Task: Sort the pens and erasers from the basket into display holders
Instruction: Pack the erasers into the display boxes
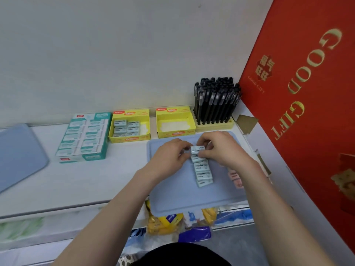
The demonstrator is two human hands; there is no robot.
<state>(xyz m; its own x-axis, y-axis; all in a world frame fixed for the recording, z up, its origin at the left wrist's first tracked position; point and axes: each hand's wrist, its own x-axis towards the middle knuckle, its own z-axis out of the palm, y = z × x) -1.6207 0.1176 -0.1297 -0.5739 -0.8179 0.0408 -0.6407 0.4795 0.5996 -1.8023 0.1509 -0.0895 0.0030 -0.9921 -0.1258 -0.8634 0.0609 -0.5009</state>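
Pale blue eraser is pinched between both hands: left hand is curled on its left end, right hand is curled on its right end. It is held at the far end of a row of erasers laid overlapping down the blue tray. Whether it is lifted clear of the row cannot be told.

Pink erasers are seen on the tray just beside the right forearm, partly hidden by it.

Beyond the tray, against the wall:
- left yellow box, stocked with pale blue erasers in two columns
- right yellow box, white liner showing inside
- pen holder, packed with upright black pens

Teal boxes are stacked further left. A red gift box is stood on the right.
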